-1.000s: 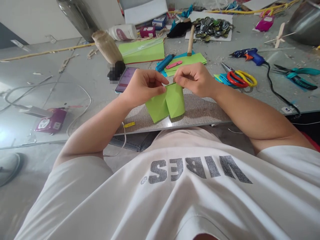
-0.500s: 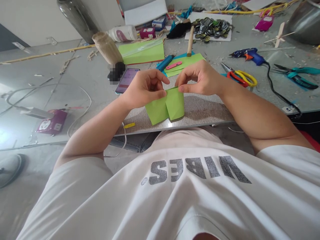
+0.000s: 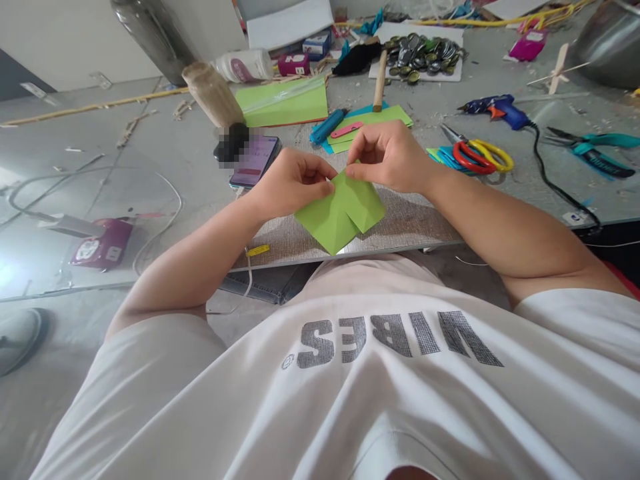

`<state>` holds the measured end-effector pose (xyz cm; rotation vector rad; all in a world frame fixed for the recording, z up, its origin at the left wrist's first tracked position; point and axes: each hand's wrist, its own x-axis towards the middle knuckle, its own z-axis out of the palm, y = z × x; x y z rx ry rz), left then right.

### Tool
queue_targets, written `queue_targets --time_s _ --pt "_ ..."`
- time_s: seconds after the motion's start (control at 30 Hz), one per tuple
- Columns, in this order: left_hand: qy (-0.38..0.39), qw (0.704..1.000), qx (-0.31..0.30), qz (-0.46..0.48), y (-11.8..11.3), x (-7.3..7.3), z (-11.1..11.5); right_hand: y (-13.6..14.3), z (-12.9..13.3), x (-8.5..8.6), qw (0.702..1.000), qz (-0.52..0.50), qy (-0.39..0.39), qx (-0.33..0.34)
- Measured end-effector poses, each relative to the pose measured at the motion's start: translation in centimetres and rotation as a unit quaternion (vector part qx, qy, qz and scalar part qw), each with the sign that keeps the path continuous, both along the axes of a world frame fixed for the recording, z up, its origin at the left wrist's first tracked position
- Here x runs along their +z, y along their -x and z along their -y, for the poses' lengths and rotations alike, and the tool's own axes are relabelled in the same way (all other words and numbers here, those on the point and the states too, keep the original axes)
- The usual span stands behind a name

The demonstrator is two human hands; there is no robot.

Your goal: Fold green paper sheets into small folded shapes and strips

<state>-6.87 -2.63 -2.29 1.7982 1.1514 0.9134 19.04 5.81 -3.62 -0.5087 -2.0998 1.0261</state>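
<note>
A folded piece of green paper (image 3: 337,210) is held up near the table's front edge, with a slit between two flaps at its lower side. My left hand (image 3: 300,179) pinches its upper left edge between thumb and fingers. At its top corner, the thumb and fingers of my right hand (image 3: 385,157) are closed on it. Just behind my left hand lies a phone (image 3: 256,160) with a lit screen. Beyond my right hand are a pink cutter (image 3: 347,130) and more green paper sheets (image 3: 393,120).
Scissors (image 3: 475,157) with red and yellow handles, a blue glue gun (image 3: 505,110) and teal pliers (image 3: 595,150) lie to the right. Many bottle caps (image 3: 425,57) are heaped at the back. A purple box (image 3: 103,243) and white cable are at the left.
The green paper has turned, its lower side swinging to the right and its flaps spreading apart. My right hand has shifted slightly left; both hands keep hold of the paper.
</note>
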Motion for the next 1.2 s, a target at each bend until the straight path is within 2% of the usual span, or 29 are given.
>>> queue_targets --time_s 0.37,0.53,0.73,0.87,1.2 --pt "-0.032 0.998 0.035 0.042 -0.5 -0.6 0.0 0.1 -1.0 -0.3 0.998 -0.044 0.033 -0.029" --pt "-0.01 0.998 0.013 0.061 -0.4 -1.2 -0.5 0.3 -0.7 -0.2 0.998 -0.033 0.043 -0.033" --pt "0.004 0.998 0.028 0.059 -0.2 -0.9 -0.4 -0.3 -0.6 0.5 0.997 -0.028 0.058 -0.029" --pt "0.012 0.998 0.024 0.059 -0.2 -0.8 -0.3 -0.6 -0.9 0.6 0.997 -0.03 0.058 -0.032" --pt "0.015 0.998 0.044 0.033 -0.3 -1.6 -0.8 -0.1 -0.8 0.2 0.998 -0.008 0.027 -0.055"
